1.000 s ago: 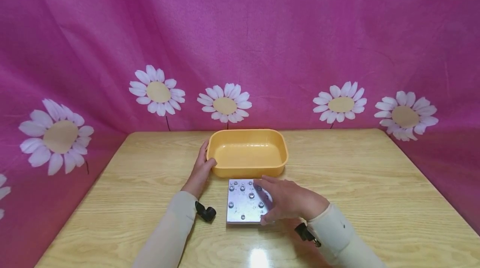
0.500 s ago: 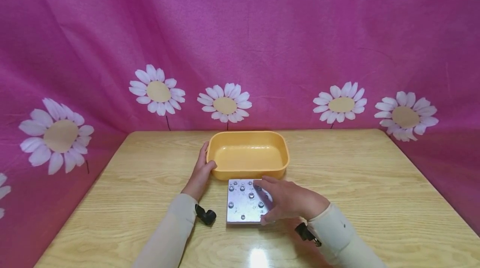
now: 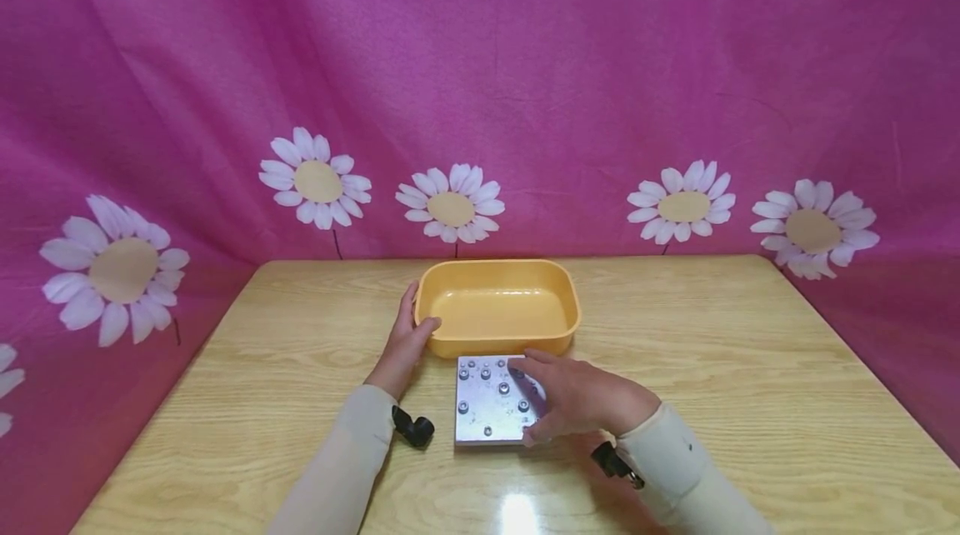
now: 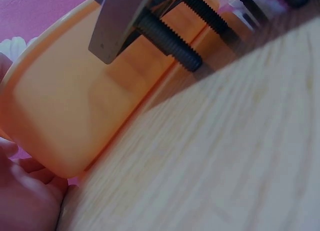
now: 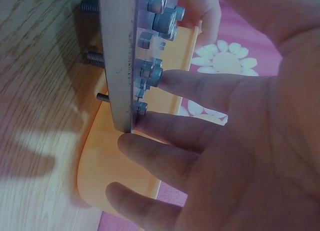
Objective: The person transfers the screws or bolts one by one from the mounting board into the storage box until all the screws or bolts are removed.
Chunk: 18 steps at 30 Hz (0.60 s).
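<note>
A yellow plastic basin [image 3: 495,347] sits in the middle of the table. My left hand [image 3: 401,343] grips its left end, thumb over the rim and fingers along the outside wall. Just in front of the basin is a square metal plate [image 3: 487,410] with several socket-head bolts [image 3: 503,389] through it. Their threaded shanks [image 4: 170,41] point down below the plate in the left wrist view. Over the plate's right side my right hand [image 3: 588,397] is spread, its thumb at the near edge. In the right wrist view, its index fingertip [image 5: 167,77] touches a bolt head.
The wooden table [image 3: 262,402] runs back to a pink curtain [image 3: 570,102] printed with white flowers. Each wrist carries a small black device, one on the left [image 3: 412,427] and one on the right [image 3: 617,464]. The basin's near wall stands close behind the plate.
The basin has shifted slightly nearer to the plate, with my left hand still on it. My right hand and the plate stay in place.
</note>
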Each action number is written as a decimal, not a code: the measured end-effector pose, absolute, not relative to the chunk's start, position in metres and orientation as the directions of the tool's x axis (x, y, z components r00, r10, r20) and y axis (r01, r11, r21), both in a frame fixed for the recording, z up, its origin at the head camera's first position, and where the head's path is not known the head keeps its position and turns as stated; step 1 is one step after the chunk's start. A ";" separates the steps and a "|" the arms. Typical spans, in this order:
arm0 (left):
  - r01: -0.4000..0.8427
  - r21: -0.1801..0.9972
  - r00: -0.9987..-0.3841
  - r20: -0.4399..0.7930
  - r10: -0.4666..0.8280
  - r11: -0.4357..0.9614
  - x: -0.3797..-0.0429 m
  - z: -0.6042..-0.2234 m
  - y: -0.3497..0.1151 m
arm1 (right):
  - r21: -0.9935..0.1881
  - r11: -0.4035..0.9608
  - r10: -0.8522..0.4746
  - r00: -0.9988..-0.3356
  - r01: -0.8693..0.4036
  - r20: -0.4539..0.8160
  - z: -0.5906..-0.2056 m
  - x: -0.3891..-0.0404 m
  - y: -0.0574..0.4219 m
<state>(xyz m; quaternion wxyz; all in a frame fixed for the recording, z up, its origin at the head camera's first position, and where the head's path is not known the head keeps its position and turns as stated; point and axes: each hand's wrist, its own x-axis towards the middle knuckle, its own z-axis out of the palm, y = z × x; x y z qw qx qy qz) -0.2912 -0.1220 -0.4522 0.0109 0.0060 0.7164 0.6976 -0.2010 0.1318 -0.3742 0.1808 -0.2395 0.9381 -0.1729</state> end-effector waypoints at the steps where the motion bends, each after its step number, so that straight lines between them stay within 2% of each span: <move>1: -0.016 0.999 -1.000 -0.016 0.013 0.042 -0.292 -0.452 -0.122 | -0.411 0.827 -0.509 -0.821 -0.383 -0.260 -0.374 -0.201 0.132; 6: -0.041 0.995 -0.999 -0.038 -0.025 0.091 -0.293 -0.450 -0.119 | -0.408 0.836 -0.496 -0.824 -0.368 -0.273 -0.373 -0.201 0.132; 18: -0.055 0.995 -0.998 -0.051 -0.041 0.083 -0.294 -0.451 -0.119 | -0.409 0.835 -0.497 -0.824 -0.369 -0.271 -0.373 -0.200 0.130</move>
